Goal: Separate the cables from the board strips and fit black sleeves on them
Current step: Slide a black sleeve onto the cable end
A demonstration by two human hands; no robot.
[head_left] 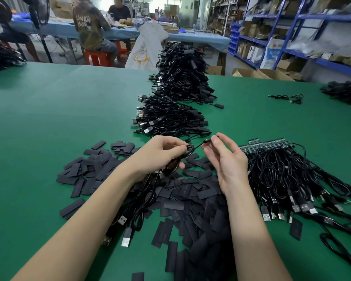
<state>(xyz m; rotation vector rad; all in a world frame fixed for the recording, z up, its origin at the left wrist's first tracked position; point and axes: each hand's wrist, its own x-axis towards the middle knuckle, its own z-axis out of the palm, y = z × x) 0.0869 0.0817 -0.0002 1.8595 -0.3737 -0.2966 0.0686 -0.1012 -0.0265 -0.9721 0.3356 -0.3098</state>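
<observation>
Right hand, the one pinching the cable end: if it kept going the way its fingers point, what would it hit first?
Probably the stacked pile of finished cables, just beyond the right hand; depth is hard to judge.

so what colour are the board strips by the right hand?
Green, with black cables attached; the board strips show best in the head view.
</observation>
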